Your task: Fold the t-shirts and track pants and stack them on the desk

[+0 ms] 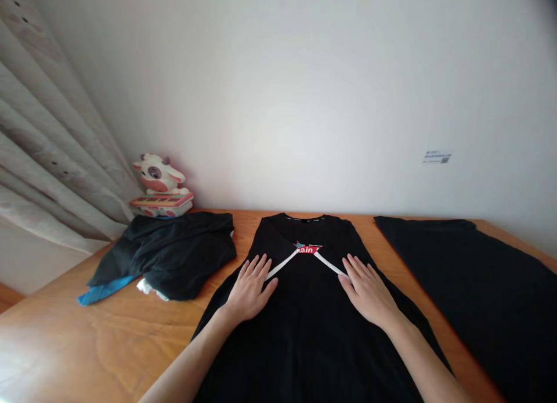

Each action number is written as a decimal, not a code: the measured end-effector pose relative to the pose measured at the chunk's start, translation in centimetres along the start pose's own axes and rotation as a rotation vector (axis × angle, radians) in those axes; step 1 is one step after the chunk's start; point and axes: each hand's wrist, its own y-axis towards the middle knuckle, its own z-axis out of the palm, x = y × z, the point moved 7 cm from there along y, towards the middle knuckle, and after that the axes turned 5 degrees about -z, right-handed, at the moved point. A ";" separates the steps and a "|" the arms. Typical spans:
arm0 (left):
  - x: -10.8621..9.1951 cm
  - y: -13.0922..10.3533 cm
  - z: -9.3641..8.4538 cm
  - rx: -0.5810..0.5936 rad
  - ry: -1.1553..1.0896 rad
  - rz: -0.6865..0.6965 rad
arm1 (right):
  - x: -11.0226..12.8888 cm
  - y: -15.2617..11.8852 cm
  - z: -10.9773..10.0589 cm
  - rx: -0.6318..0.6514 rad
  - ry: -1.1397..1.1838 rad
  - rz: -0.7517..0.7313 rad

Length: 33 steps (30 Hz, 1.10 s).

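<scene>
A black shirt (304,310) lies spread on the wooden table, its neckline toward the wall. Its chest carries a red print with white letters (308,249), and a white stripe slants down from each side of it. My left hand (252,287) rests flat on the shirt's left part, fingers stretched out over the end of one stripe. On the other side my right hand (368,290) lies flat with fingers extended, touching the end of the other stripe. Neither hand grips the cloth.
Left of the shirt is a crumpled pile of dark clothes (174,255) with blue and white cloth beneath. Behind it stands a toy cow with a keyboard (161,185). Dark folded fabric (474,275) lies along the right. A curtain (47,112) hangs at left; a wall (304,101) closes the back.
</scene>
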 end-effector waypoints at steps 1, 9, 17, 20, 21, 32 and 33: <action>-0.1 0.0 -0.1 0.005 -0.023 0.011 | 0.1 0.0 -0.3 -0.008 0.011 -0.010; 0.2 -0.9 -3.8 -0.120 -0.298 0.071 | 1.7 -0.5 -4.2 -0.236 0.048 -0.074; 3.4 -1.3 -4.0 -0.092 -0.328 0.021 | 0.9 -1.5 -5.5 -0.345 0.136 0.034; 3.0 -1.2 -4.0 -0.061 -0.315 0.034 | -0.6 -2.0 -4.8 -0.339 0.188 0.101; 2.8 -1.2 -4.0 -0.061 -0.312 0.038 | -0.8 -2.0 -4.5 -0.320 0.183 0.096; 2.4 -0.8 -3.2 -0.089 -0.309 0.066 | -0.8 -1.7 -4.2 -0.233 0.197 0.069; 2.5 -0.7 -3.1 -0.093 -0.317 0.072 | -0.9 -1.6 -4.2 -0.233 0.198 0.077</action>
